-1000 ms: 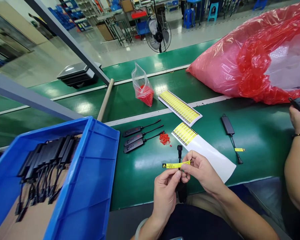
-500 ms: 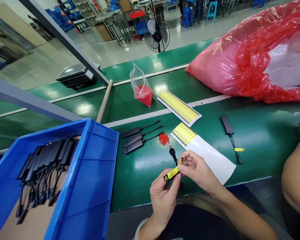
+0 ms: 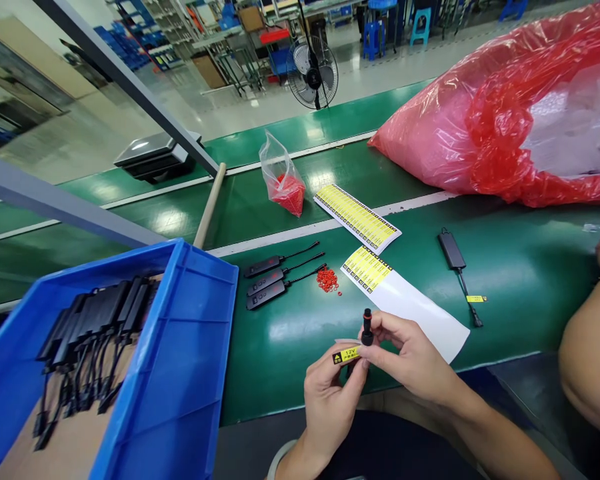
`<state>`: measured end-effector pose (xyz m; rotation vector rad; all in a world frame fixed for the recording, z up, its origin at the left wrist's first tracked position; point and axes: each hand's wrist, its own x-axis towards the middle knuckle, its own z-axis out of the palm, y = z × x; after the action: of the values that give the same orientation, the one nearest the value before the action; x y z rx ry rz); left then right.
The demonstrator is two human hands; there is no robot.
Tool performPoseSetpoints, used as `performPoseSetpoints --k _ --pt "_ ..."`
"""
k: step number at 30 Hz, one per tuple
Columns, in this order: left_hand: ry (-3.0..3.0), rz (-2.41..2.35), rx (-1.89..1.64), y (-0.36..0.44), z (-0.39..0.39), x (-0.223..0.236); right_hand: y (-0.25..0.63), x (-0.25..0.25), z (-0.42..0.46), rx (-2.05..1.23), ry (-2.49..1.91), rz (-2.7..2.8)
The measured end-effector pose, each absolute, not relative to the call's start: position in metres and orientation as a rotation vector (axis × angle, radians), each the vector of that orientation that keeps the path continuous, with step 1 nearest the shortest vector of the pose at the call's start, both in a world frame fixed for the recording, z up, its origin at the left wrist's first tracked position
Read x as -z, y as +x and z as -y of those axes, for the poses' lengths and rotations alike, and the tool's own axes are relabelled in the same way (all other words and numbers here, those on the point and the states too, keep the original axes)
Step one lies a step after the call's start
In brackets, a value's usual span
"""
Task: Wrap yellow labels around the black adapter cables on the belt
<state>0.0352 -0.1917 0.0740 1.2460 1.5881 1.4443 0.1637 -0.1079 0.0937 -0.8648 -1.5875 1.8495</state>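
In the head view, the left hand [image 3: 330,393] pinched the yellow label [image 3: 347,355] between thumb and fingers, its "12V" end showing. The right hand [image 3: 410,357] had its fingers closed on the cable end just below the black connector [image 3: 367,330], which pointed up close above the worktop's [image 3: 275,373] near edge. The label met the cable there, though the fingers hid whether it went all the way round.

The step in hand looked like folding the label about the cable, as on the labelled unit [image 3: 453,250] lying apart to the right. The next move seemed to call for a steady right hand, the label's halves lined up, then a firm press. The label sheet [image 3: 367,270] lay flat just beyond the hands.
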Motion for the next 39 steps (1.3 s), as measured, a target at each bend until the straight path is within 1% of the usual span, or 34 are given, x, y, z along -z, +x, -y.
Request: performPoseSetpoints --k 7,13,15,24,32,39 --pt "1.211 -1.529 -1.315 0.033 0.196 -0.075 0.166 -0.089 0.109 -1.950 -0.850 1.390" --pt "1.143 -1.429 -1.562 0.020 0.196 -0.083 0.168 -0.093 0.111 -1.928 -0.858 1.341" --pt "1.177 -1.430 -1.580 0.014 0.195 -0.087 0.168 -0.094 0.112 -1.925 -0.862 1.337" --pt "1.273 -1.427 -1.443 0.003 0.190 -0.099 0.168 -0.094 0.112 -1.941 -0.873 1.297" --pt "1.417 -1.529 -1.333 -0.005 0.184 -0.110 0.166 -0.094 0.112 -1.887 -0.924 1.317" --pt "1.523 -1.494 -1.235 -0.012 0.175 -0.121 0.167 -0.092 0.114 -1.874 -0.909 1.355"
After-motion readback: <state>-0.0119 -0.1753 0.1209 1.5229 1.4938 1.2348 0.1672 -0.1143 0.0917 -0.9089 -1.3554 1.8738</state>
